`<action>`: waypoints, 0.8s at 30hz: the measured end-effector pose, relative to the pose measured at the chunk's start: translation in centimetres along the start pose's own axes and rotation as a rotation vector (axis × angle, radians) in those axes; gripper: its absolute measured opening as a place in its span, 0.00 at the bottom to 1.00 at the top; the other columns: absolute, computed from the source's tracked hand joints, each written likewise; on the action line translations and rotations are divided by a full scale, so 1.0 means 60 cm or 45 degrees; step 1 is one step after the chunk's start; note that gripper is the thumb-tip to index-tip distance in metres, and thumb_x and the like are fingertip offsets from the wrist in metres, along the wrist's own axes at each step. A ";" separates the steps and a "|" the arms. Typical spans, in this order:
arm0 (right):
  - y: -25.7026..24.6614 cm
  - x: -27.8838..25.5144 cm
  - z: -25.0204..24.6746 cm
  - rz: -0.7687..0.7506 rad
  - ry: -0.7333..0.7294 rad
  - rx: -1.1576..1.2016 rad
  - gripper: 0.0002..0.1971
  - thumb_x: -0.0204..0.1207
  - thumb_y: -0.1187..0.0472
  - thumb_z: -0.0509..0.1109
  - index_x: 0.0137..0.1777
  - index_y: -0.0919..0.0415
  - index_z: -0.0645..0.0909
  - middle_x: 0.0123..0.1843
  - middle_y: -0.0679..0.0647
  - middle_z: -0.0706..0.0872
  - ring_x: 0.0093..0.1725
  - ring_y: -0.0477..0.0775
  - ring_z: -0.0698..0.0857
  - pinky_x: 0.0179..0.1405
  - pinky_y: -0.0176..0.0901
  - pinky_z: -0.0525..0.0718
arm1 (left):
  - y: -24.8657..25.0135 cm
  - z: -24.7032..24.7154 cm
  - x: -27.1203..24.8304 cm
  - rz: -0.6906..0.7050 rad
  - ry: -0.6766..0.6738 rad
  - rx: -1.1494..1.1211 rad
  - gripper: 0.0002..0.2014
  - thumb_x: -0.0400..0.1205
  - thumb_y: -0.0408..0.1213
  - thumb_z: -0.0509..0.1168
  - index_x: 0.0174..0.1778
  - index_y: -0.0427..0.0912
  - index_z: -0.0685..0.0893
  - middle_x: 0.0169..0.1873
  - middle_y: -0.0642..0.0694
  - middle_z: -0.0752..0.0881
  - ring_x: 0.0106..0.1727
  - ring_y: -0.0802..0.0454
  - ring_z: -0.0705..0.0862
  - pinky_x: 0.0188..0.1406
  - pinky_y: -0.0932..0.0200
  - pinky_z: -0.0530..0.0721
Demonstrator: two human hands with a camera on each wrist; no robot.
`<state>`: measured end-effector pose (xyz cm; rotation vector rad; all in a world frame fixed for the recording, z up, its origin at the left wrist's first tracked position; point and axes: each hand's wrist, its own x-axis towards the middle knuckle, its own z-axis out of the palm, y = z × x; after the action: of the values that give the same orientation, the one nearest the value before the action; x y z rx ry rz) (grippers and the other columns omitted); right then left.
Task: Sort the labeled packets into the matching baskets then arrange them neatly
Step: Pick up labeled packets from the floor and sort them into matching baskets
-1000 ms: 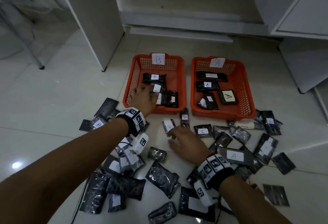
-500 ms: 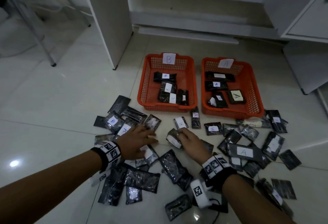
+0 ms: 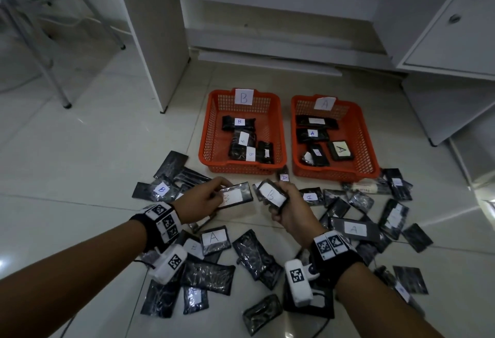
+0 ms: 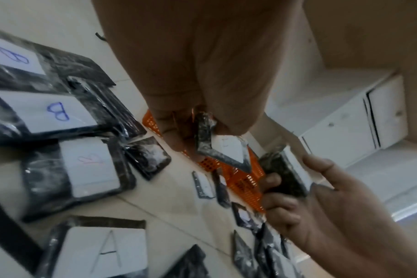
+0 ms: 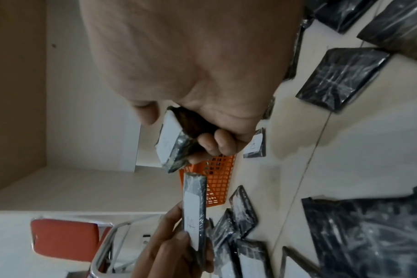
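Half a second ago both your hands were down among the loose packets on the floor; now each has lifted one clear and turned its white label up toward your face, which looks like a check before you commit to a basket. Your left hand [image 3: 199, 203] pinches a long flat packet [image 3: 234, 195] by its near end between thumb and curled fingers, so the label shows; the faint mark on it looks like a B lying on its side, though you should confirm that. Your right hand [image 3: 290, 210] wraps its fingers behind a thicker packet [image 3: 272, 195], thumb on one edge, with a clear B facing you. Both are held in the air just short of the near rim of the B basket [image 3: 214, 126], the left of the two orange baskets; the A basket [image 3: 371, 139] stands right beside it. If both labels read B, both belong in the left basket, where a few packets already lie crooked and overlapping toward its near right corner. Most of the packets still lie scattered on the floor [image 3: 80, 166] in front of the baskets, many face down, so sorting is at an early stage and the tidying has yet to begin.
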<state>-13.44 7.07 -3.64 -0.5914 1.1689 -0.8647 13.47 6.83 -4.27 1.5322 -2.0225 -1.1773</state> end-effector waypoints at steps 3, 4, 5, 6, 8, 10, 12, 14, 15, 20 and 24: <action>-0.016 -0.011 0.006 -0.074 -0.023 0.011 0.08 0.84 0.70 0.56 0.56 0.59 0.73 0.38 0.59 0.85 0.31 0.50 0.71 0.31 0.43 0.63 | 0.021 -0.003 0.000 -0.043 -0.008 -0.195 0.24 0.82 0.39 0.64 0.73 0.65 0.77 0.49 0.45 0.91 0.48 0.40 0.91 0.48 0.38 0.91; -0.021 -0.016 0.008 -0.122 -0.023 -0.034 0.09 0.83 0.74 0.57 0.54 0.60 0.72 0.40 0.59 0.85 0.31 0.50 0.72 0.32 0.43 0.65 | 0.024 -0.004 0.002 -0.052 0.000 -0.243 0.25 0.81 0.41 0.65 0.73 0.66 0.77 0.51 0.43 0.91 0.50 0.36 0.91 0.49 0.35 0.91; -0.023 -0.018 0.005 -0.155 -0.018 -0.081 0.09 0.83 0.75 0.58 0.53 0.60 0.72 0.41 0.60 0.86 0.32 0.50 0.73 0.33 0.43 0.67 | 0.029 -0.006 0.003 -0.054 0.010 -0.275 0.25 0.79 0.42 0.65 0.73 0.65 0.78 0.51 0.41 0.91 0.51 0.34 0.91 0.50 0.33 0.91; -0.027 -0.021 0.005 -0.179 -0.029 -0.103 0.08 0.84 0.74 0.59 0.53 0.60 0.72 0.43 0.62 0.88 0.33 0.50 0.75 0.34 0.44 0.68 | 0.034 -0.007 0.004 -0.048 0.026 -0.295 0.24 0.79 0.42 0.66 0.72 0.64 0.78 0.52 0.40 0.91 0.51 0.33 0.90 0.50 0.33 0.91; -0.034 -0.019 0.001 -0.223 -0.039 -0.143 0.05 0.86 0.70 0.62 0.56 0.61 0.75 0.49 0.66 0.92 0.35 0.53 0.80 0.36 0.45 0.73 | 0.043 -0.008 0.008 -0.015 0.088 -0.329 0.22 0.82 0.37 0.67 0.70 0.61 0.80 0.53 0.41 0.90 0.51 0.38 0.91 0.49 0.39 0.92; -0.040 -0.016 -0.004 -0.289 0.001 -0.201 0.04 0.87 0.65 0.65 0.59 0.60 0.79 0.54 0.65 0.94 0.41 0.55 0.85 0.39 0.46 0.80 | 0.051 -0.009 0.011 -0.005 0.188 -0.345 0.21 0.84 0.29 0.68 0.69 0.56 0.81 0.55 0.45 0.90 0.48 0.46 0.91 0.43 0.51 0.91; -0.044 -0.013 -0.007 -0.369 0.066 -0.268 0.06 0.87 0.61 0.70 0.61 0.55 0.82 0.56 0.58 0.94 0.47 0.53 0.89 0.45 0.46 0.86 | 0.052 -0.011 0.021 -0.021 0.320 -0.364 0.19 0.84 0.29 0.69 0.68 0.53 0.82 0.56 0.48 0.89 0.44 0.50 0.91 0.37 0.56 0.88; -0.051 -0.006 -0.010 -0.437 0.129 -0.387 0.08 0.85 0.56 0.73 0.62 0.47 0.85 0.61 0.51 0.92 0.55 0.48 0.91 0.56 0.47 0.88 | 0.048 -0.017 0.038 -0.055 0.452 -0.327 0.18 0.83 0.33 0.72 0.67 0.52 0.82 0.56 0.52 0.88 0.46 0.53 0.91 0.38 0.58 0.86; -0.054 0.001 -0.012 -0.465 0.150 -0.451 0.09 0.85 0.55 0.74 0.62 0.44 0.85 0.63 0.49 0.90 0.59 0.47 0.90 0.60 0.48 0.88 | 0.049 -0.021 0.048 -0.063 0.504 -0.292 0.17 0.82 0.35 0.73 0.66 0.53 0.82 0.55 0.54 0.88 0.48 0.54 0.90 0.40 0.58 0.86; -0.068 0.050 -0.015 -0.572 0.290 -0.596 0.19 0.81 0.56 0.79 0.69 0.50 0.80 0.58 0.48 0.88 0.57 0.50 0.89 0.51 0.41 0.84 | 0.047 -0.057 0.127 -0.145 0.690 0.065 0.13 0.81 0.40 0.72 0.61 0.47 0.88 0.50 0.47 0.89 0.48 0.48 0.87 0.46 0.56 0.84; -0.090 0.102 -0.015 -0.643 0.542 -0.773 0.24 0.76 0.52 0.83 0.64 0.49 0.74 0.54 0.51 0.88 0.48 0.47 0.88 0.41 0.40 0.82 | 0.024 -0.069 0.193 -0.347 0.766 0.321 0.18 0.79 0.53 0.67 0.63 0.55 0.87 0.50 0.42 0.92 0.56 0.34 0.85 0.54 0.44 0.86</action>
<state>-14.87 -1.00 -2.93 -1.2808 1.7280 -1.0943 11.27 -5.28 -3.05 2.0287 -1.6270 -0.4498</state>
